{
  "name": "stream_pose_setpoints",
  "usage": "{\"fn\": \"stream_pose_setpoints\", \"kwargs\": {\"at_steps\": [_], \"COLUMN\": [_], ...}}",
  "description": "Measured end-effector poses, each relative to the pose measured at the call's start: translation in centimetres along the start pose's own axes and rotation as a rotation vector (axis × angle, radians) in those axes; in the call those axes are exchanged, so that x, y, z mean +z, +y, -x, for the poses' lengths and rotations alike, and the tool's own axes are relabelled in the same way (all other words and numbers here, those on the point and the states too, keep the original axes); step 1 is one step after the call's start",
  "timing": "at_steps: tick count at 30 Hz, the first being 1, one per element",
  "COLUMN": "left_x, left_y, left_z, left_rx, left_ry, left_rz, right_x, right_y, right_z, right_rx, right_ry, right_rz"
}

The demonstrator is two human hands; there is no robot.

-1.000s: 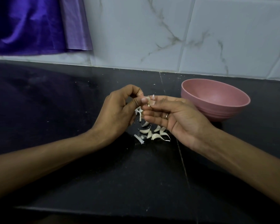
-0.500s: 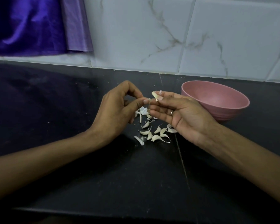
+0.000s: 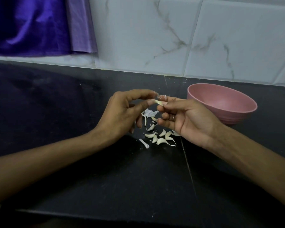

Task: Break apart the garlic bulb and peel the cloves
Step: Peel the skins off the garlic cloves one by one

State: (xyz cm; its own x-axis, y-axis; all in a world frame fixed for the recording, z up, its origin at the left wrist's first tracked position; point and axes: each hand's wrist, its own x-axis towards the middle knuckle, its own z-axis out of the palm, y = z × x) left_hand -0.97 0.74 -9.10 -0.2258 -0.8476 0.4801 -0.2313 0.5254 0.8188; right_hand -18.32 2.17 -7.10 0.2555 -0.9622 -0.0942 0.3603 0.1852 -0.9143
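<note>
Right hand (image 3: pixel 186 119) pinches a small pale garlic clove (image 3: pixel 159 102) between thumb and fingertips, held up above the black stone countertop (image 3: pixel 72 112); the other fingers curl loosely under it, a ring on one. Left hand (image 3: pixel 122 116) sits just beside it, thumb tip touching or almost touching the clove's left end, index finger arched over the top, a gap between index and thumb; cannot tell if it actually grips the clove. Lower left fingers hang curled, holding nothing.

Below and between the hands, a loose pile of whitish separated garlic cloves (image 3: pixel 160 137) lies on the countertop, some with thin tails of skin. A crumpled white papery skin piece (image 3: pixel 149 113) lies just behind the pile, a short white skin strip (image 3: pixel 144 143) at its near left.

Round pink plastic bowl (image 3: pixel 220 104) stands upright right of the hands, close behind the right hand, contents not visible. White marble-veined wall tiles (image 3: pixel 171 38) run behind; purple satin cloth (image 3: pixel 31 25) hangs top left.
</note>
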Motion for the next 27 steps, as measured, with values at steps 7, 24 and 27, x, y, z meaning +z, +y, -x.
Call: {"fn": "stream_pose_setpoints", "kwargs": {"at_steps": [7, 24, 27], "left_x": [0.09, -0.14, -0.12], "left_y": [0.11, 0.09, 0.05], "left_z": [-0.33, -0.45, -0.39], "left_rx": [-0.094, -0.195, -0.206], "left_ry": [-0.013, -0.014, -0.026], "left_rz": [0.130, 0.240, 0.241], "right_x": [0.10, -0.71, -0.70], "right_y": [0.00, 0.85, 0.82], "right_z": [0.07, -0.18, -0.09], "right_rx": [0.015, -0.326, -0.336], "right_ry": [-0.072, 0.050, 0.062], "right_rz": [0.029, 0.375, 0.394]}}
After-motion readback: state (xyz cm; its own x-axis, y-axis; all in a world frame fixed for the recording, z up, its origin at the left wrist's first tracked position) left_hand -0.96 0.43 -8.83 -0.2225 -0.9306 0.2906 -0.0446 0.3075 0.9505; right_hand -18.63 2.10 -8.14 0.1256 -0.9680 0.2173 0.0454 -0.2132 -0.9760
